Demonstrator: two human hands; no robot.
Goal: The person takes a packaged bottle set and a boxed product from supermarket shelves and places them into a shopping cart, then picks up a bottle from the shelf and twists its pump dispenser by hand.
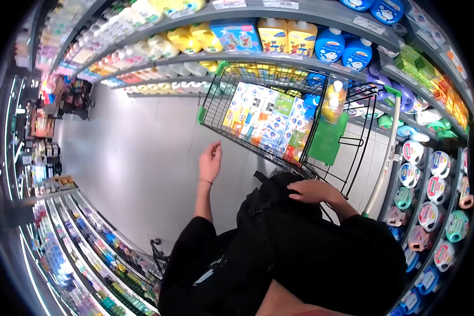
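My left hand (pixel 210 160) hangs over the bare floor, left of the cart, with its fingers loosely bent and nothing seen in them. A thin dark band circles that wrist. At the top of a black bag (pixel 266 197) against my body is my right hand (pixel 309 190), its fingers slightly parted and resting on or just above the fabric. Beyond it stands a wire shopping cart (pixel 237 136) with green corners. Packs of boxed goods (pixel 271 121) lie in its basket. Two yellow bottles (pixel 332 105) stand in its rear part, near a green panel (pixel 327 141).
Shelves with yellow bottles (pixel 287 37) and blue bottles (pixel 329 45) run along the far side. At right are racks of round-fronted containers (pixel 435 188). Another shelf row (pixel 84 253) lines the lower left. The cart's pale handle bar (pixel 385 171) reaches toward me. Grey tile floor (pixel 137 158) spreads leftward.
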